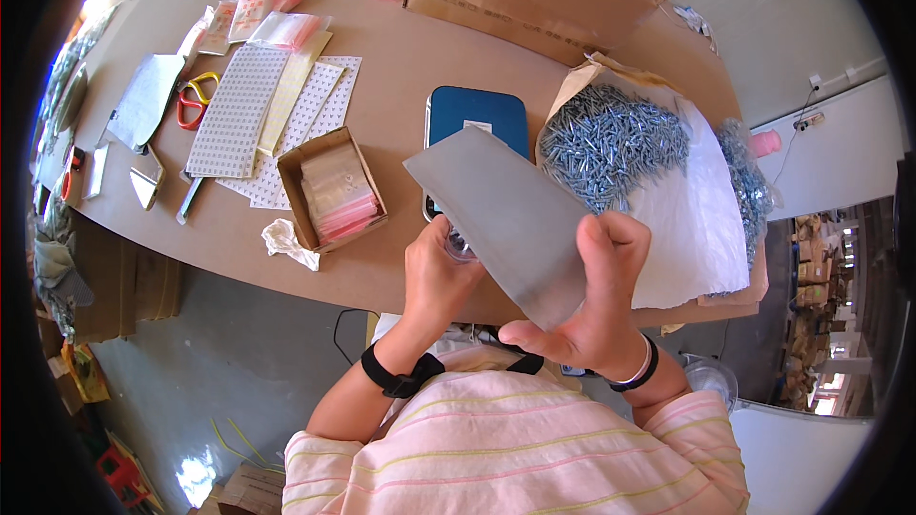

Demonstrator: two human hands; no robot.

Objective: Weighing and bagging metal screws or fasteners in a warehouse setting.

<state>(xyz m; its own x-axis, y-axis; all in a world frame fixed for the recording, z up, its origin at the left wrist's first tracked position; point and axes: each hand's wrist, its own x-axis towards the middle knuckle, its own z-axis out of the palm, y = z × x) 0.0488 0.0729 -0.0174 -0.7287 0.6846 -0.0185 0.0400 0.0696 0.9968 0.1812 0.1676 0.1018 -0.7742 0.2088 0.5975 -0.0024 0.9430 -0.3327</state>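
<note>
My right hand [611, 296] grips a grey flat metal scoop [510, 215] by its near right end, thumb on top. The scoop is held tilted above the table's front edge and covers part of a blue-topped scale [477, 105]. Just left of the scoop, my left hand [437, 272] is closed around a small clear plastic bag [459, 246]. The scoop hides part of that bag, and its contents are hard to make out. Right of the scoop, a heap of silvery screws [615, 143] lies on white and brown paper [697, 238].
A small cardboard box [307, 215] holds zip bags with pink edges. A crumpled tissue [286, 241] lies beside it. Further left are label sheets [239, 110], scissors [193, 105] and packets [253, 10]. A large carton [520, 0] stands at the back.
</note>
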